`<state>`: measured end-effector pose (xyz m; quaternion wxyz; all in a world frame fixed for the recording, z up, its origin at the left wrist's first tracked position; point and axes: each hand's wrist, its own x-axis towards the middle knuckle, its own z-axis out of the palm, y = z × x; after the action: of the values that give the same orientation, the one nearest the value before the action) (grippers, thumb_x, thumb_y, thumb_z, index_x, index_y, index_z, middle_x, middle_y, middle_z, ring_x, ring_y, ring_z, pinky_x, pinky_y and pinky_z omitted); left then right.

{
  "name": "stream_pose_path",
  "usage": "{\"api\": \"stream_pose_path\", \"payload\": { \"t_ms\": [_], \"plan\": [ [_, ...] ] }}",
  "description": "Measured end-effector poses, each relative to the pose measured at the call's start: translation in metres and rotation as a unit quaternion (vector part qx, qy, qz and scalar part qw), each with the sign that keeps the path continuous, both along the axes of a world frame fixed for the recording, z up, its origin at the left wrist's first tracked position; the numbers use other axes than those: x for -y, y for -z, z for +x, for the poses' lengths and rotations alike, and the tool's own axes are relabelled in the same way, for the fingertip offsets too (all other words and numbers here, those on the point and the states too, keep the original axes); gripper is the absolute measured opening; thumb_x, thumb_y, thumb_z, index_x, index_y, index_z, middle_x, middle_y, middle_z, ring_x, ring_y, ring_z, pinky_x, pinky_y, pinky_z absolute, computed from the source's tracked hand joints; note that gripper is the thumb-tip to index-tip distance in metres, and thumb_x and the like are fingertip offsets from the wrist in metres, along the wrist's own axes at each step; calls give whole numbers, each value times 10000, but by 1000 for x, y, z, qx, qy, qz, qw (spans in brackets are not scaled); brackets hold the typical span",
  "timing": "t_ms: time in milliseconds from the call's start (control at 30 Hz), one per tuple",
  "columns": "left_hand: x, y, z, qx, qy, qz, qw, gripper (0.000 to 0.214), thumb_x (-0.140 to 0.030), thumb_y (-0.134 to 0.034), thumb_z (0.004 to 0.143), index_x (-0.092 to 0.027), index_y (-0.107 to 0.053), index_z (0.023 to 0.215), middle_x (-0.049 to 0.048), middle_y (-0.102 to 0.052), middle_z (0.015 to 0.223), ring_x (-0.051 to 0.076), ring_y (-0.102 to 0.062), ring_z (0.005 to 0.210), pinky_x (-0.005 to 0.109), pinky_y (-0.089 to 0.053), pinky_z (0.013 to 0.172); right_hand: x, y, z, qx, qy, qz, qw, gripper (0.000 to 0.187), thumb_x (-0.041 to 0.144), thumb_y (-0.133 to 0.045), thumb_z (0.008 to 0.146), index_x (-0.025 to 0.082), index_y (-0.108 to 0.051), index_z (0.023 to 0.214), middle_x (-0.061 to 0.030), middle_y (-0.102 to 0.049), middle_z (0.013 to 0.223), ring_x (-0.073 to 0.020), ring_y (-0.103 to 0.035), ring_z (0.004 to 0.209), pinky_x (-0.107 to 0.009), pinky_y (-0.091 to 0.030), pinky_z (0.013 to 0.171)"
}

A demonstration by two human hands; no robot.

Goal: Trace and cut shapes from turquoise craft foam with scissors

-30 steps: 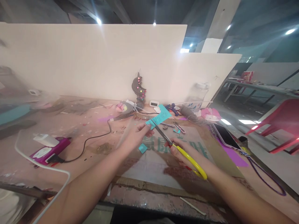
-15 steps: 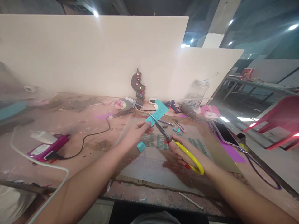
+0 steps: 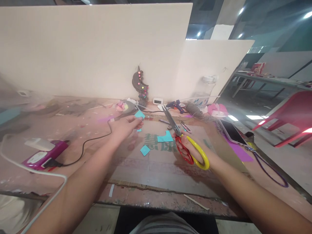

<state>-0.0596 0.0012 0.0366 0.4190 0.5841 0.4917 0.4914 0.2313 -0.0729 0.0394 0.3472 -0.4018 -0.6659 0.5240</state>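
My left hand [image 3: 125, 125] pinches a small teal paper piece [image 3: 139, 114] above the cardboard sheet [image 3: 156, 162]. In my right hand [image 3: 188, 146] are the scissors [image 3: 181, 138] with yellow and red handles, blades shut and pointing up and away. A larger teal offcut [image 3: 165, 137] lies on the cardboard just left of the scissors. A small teal square [image 3: 145, 150] lies nearer me, between my two hands.
A purple device [image 3: 45, 154] with a white cable sits at the left, and a black cord [image 3: 92, 141] runs to a tool. At the back stand a crescent ornament [image 3: 139, 84], a glue gun [image 3: 176, 104], twine and a jar [image 3: 204, 94]. A phone [image 3: 231, 131] lies on the right.
The teal paper has been cut through: the larger part dropped onto the cardboard and my left hand moved left with a small piece. The scissors drew back toward the right.
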Motion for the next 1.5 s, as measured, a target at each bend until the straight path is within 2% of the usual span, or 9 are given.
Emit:
{"api": "stream_pose_path", "payload": {
  "t_ms": [200, 300, 467, 633, 767, 900, 1100, 1333, 1500],
  "plan": [
    [40, 7, 55, -46, 166, -39, 984, 389, -552, -660, 815, -184, -736, 714, 67, -740, 721, 195, -660, 660, 313, -511, 678, 9, -3, -16, -30, 72, 28, 997, 443, 524, -676, 869, 242, -463, 1137, 51, -504, 797, -93, -494, 571, -212, -413, 463],
    [54, 10, 71, -65, 202, -41, 976, 363, -513, -637, 840, -199, -735, 687, 46, -731, 705, 190, -647, 666, 294, -479, 672, 9, -1, -19, -51, 80, 51, 994, 415, 389, -711, 839, 243, -468, 1142, 27, -538, 859, -110, -526, 657, -216, -426, 504],
    [59, 12, 73, -84, 234, -44, 968, 374, -505, -598, 873, -201, -718, 691, 24, -704, 693, 183, -627, 665, 280, -447, 656, 8, 1, -20, -27, 78, 46, 996, 362, 315, -673, 842, 228, -494, 1144, 22, -530, 876, -95, -494, 642, -218, -410, 515],
    [59, 14, 73, -96, 212, -25, 972, 337, -484, -612, 874, -197, -676, 709, -10, -644, 660, 161, -570, 636, 264, -388, 609, 8, 3, -22, -23, 78, 36, 996, 394, 351, -682, 834, 220, -501, 1158, 29, -517, 863, -88, -464, 606, -226, -390, 507],
    [52, 11, 67, -87, 177, -4, 980, 301, -441, -630, 863, -194, -661, 695, -10, -641, 661, 152, -552, 626, 262, -380, 606, 8, 2, -19, -18, 83, 51, 995, 449, 481, -653, 876, 225, -467, 1195, 32, -488, 856, -92, -430, 594, -233, -367, 495],
    [41, -1, 51, -44, 114, 30, 992, 320, -468, -637, 854, -193, -631, 691, 7, -661, 688, 162, -590, 666, 272, -430, 661, 8, -3, -11, 22, 79, 83, 993, 480, 637, -536, 925, 228, -463, 1167, 45, -432, 795, -97, -378, 569, -242, -357, 500],
    [38, -23, 34, 42, 30, 83, 995, 318, -490, -651, 848, -193, -620, 739, 25, -694, 733, 170, -637, 722, 293, -489, 743, 7, -6, -2, 57, 19, 74, 995, 548, 731, -470, 915, 229, -484, 1134, 41, -416, 772, -96, -330, 538, -237, -307, 455],
    [40, -21, 38, 97, 28, 94, 990, 332, -504, -683, 851, -186, -619, 781, 47, -746, 796, 185, -688, 779, 310, -529, 783, 16, -16, -15, 105, -1, 112, 988, 554, 743, -514, 880, 230, -539, 1087, -8, -487, 789, -172, -453, 695, -287, -410, 616],
    [43, -18, 46, 119, 45, 89, 988, 344, -515, -680, 856, -188, -605, 778, 43, -744, 789, 185, -700, 783, 318, -544, 791, 16, -13, -20, 109, -9, 98, 989, 596, 773, -497, 862, 218, -541, 1076, -9, -493, 794, -169, -461, 688, -281, -414, 604]
  ]
}}
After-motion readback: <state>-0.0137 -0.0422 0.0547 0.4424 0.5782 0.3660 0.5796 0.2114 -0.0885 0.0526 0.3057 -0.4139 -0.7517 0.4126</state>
